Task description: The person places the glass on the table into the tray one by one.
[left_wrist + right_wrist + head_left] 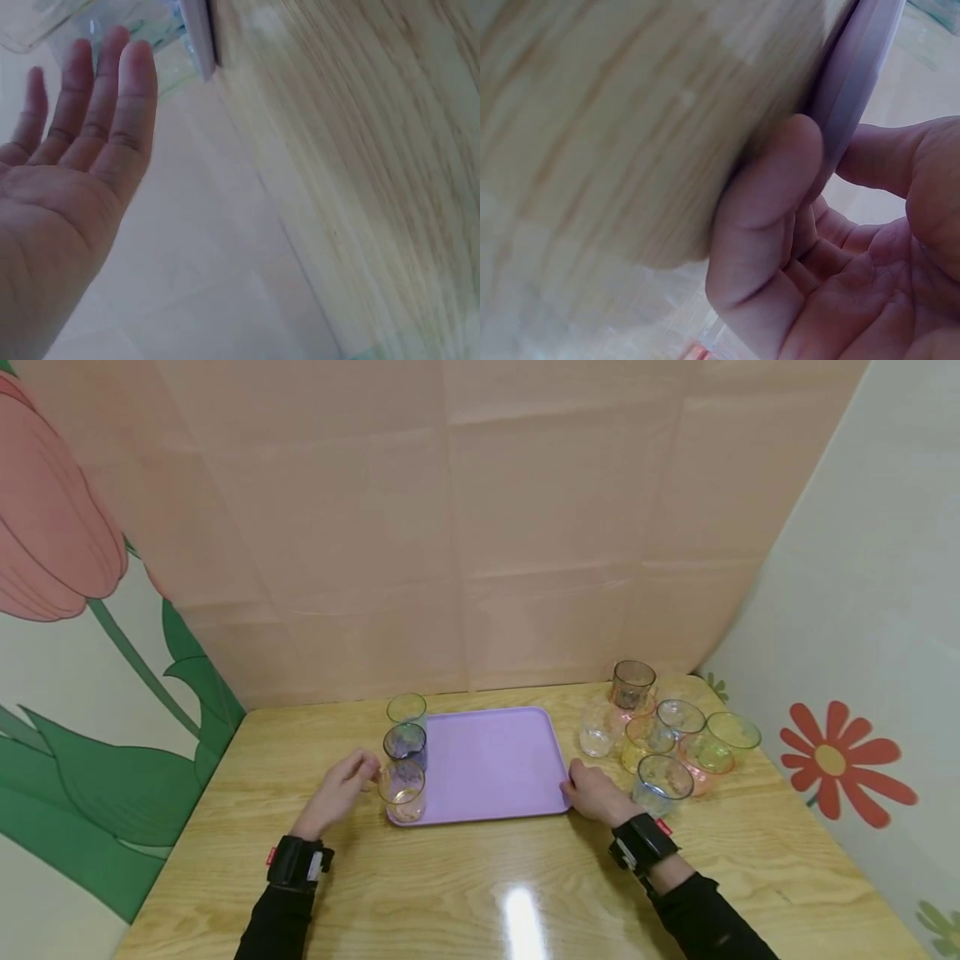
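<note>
A purple tray (491,764) lies on the wooden table, with three tinted glasses in a row along its left edge: a green one (407,708) at the back, a dark blue-grey one (405,745) in the middle and an amber-rimmed one (402,793) at the front. My right hand (596,793) grips the tray's right edge near the front corner; the right wrist view has the tray rim (855,82) between thumb and curled fingers. Just left of the front glasses is my left hand (345,789), its fingers (135,105) loosely extended in the left wrist view and holding nothing.
Several tinted glasses stand close together right of the tray, among them a clear one (596,735), a dark one (633,681) and a blue one (662,781) close beside my right hand. A pink-beige covering (465,527) rises behind the table (420,893).
</note>
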Demonstrator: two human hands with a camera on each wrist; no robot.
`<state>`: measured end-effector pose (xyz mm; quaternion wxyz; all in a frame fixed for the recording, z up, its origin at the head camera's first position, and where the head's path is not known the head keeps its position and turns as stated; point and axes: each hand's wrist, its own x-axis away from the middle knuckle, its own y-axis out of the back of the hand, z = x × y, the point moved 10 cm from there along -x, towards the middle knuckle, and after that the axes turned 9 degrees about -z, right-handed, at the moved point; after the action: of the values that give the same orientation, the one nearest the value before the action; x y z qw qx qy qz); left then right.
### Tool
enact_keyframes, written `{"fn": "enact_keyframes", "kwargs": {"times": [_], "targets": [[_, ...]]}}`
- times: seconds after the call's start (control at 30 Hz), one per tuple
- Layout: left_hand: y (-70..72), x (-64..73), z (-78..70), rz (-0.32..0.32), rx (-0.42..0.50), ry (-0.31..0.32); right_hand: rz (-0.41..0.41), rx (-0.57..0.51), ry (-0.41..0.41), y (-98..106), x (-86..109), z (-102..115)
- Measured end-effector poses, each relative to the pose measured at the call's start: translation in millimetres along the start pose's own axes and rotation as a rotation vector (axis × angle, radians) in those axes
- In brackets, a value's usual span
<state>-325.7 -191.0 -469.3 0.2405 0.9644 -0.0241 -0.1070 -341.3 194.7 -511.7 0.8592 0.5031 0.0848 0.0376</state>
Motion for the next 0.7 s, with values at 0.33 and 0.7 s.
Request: {"fn": "enact_keyframes", "kwargs": {"times": [0.33,0.7], "targets": [[15.1,-11.6,16.6,-0.140,-0.085,0.092,-0.061,-0.031,0.009,9,1.1,-1],[-4.9,-18.0,39.2,-0.065,-0.070,0.238,-0.156,-0.008,0.043,32,3.1,22]]}}
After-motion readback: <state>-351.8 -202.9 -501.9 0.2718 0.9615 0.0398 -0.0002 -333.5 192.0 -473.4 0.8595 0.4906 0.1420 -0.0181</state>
